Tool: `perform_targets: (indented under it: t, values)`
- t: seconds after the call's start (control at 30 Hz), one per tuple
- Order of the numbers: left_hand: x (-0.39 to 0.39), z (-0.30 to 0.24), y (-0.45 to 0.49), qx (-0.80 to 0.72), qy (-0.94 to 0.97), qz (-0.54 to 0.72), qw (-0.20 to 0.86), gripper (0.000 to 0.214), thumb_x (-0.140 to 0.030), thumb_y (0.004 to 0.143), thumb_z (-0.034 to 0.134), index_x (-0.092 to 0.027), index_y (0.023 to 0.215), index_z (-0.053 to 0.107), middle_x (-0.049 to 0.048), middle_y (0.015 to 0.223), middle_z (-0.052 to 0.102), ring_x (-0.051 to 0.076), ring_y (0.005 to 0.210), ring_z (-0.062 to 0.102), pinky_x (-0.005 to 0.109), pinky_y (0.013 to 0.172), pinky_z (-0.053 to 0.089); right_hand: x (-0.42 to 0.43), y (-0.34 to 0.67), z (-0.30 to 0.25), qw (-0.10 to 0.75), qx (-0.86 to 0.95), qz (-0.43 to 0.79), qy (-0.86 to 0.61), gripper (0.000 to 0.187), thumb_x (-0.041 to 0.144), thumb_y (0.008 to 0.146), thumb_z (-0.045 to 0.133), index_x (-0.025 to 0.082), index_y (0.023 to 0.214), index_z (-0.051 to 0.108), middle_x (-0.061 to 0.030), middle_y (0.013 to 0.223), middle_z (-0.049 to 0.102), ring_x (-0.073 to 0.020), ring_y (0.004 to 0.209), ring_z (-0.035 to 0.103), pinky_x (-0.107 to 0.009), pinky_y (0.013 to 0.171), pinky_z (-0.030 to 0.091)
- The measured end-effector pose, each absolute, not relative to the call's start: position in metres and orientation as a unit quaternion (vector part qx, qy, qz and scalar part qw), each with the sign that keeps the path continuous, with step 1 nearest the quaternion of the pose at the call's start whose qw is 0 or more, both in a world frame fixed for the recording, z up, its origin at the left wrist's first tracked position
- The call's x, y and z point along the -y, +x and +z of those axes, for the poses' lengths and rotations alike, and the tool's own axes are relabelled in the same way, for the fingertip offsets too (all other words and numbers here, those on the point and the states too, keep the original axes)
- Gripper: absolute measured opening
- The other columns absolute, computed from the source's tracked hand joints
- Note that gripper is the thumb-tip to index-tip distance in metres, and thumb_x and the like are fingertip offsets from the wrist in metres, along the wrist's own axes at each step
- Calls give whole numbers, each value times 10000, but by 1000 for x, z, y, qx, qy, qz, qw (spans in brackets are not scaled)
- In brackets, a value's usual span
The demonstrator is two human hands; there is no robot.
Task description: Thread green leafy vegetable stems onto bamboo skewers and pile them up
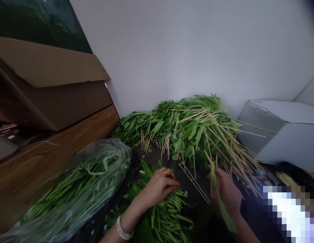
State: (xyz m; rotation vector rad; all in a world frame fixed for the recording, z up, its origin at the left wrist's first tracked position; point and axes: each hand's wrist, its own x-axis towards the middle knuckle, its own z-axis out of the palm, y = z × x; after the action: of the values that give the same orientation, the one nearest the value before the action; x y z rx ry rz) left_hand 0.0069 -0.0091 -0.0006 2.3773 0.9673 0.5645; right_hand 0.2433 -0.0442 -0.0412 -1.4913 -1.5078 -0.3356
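Note:
My right hand (226, 190) is closed around a leafy green stalk (214, 179), whose leaf hangs down over the palm, together with thin wooden skewers that poke up above the fingers. My left hand (162, 182), wearing a ring and a beaded bracelet, hovers at a heap of cut leafy greens (169, 216); its fingers are pinched together, and what they hold, if anything, cannot be made out. Beyond both hands lies a large pile of leafy greens (162, 118) with many wooden skewers (235, 152) sticking out towards the right and the front.
A clear plastic bag (108, 192) full of long green stalks lies at left, beside a wooden surface (78, 130) bearing an open cardboard box (68, 98). A white box (293, 135) stands at right. Behind the pile rises a white wall (182, 50). Dark sheeting (182, 172) lies underneath.

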Motion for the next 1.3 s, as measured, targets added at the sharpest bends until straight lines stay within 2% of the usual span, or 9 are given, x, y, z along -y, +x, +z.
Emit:
perform_targets:
  t: [0.1, 0.27, 0.37, 0.5, 0.63, 0.77, 0.9, 1.3]
  values:
    - [13, -4, 8, -376, 899, 134, 177, 193, -295, 900, 562, -288, 1025, 709, 57, 1029, 610, 226, 1001, 515, 357, 854, 363, 40, 244, -47, 475, 618, -144, -610, 340, 388, 957, 323, 209, 1027, 604, -28, 723, 679, -165, 595, 647, -234, 512, 444]
    - [13, -4, 7, -375, 897, 139, 186, 133, -288, 889, 578, -256, 883, 707, 38, 1057, 603, 219, 1040, 502, 358, 891, 347, 44, 238, -37, 474, 641, -136, -588, 279, 307, 948, 349, 209, 1025, 598, -34, 761, 694, -153, 595, 654, -223, 518, 465]
    - [10, -1, 6, -377, 870, 223, 226, 137, -255, 897, 559, -236, 889, 695, 47, 1061, 647, 209, 1043, 536, 345, 914, 353, 47, 233, -30, 463, 661, -146, -573, 259, 258, 955, 351, 187, 1015, 592, -62, 808, 701, -152, 635, 667, -216, 556, 485]
    - [1, 0, 2, -434, 748, 409, 291, 175, -277, 916, 514, -219, 959, 674, 75, 1024, 708, 225, 1004, 606, 343, 923, 395, 48, 227, -28, 464, 697, -148, -526, 232, 200, 950, 375, 171, 1047, 584, -65, 807, 697, -152, 657, 667, -220, 588, 493]
    - [-6, -1, -3, -468, 612, 519, 371, 229, -333, 834, 628, -180, 994, 683, 83, 938, 726, 229, 909, 652, 312, 854, 458, 49, 219, -31, 442, 752, -151, -466, 263, 129, 923, 417, 142, 1128, 581, -55, 800, 687, -134, 670, 659, -216, 639, 495]
    - [-6, 0, -1, -458, 527, 527, 485, 335, -389, 757, 708, -152, 994, 720, 93, 915, 748, 225, 884, 667, 304, 847, 478, 49, 213, -35, 387, 790, -153, -450, 351, 89, 894, 393, 137, 1176, 598, -47, 790, 676, -115, 635, 642, -201, 607, 484]
    - [-4, 0, 3, -447, 465, 528, 552, 350, -412, 730, 735, -144, 956, 735, 101, 884, 760, 207, 829, 686, 304, 828, 498, 50, 212, -38, 374, 795, -153, -453, 386, 67, 870, 380, 118, 1179, 608, -43, 761, 658, -113, 611, 623, -205, 585, 475]
    - [-2, -1, 3, -439, 442, 535, 571, 384, -400, 683, 780, -137, 959, 732, 124, 916, 761, 247, 913, 698, 348, 870, 509, 50, 208, -41, 356, 797, -149, -464, 373, 65, 884, 368, 127, 1149, 623, -36, 737, 639, -111, 592, 601, -209, 593, 458]
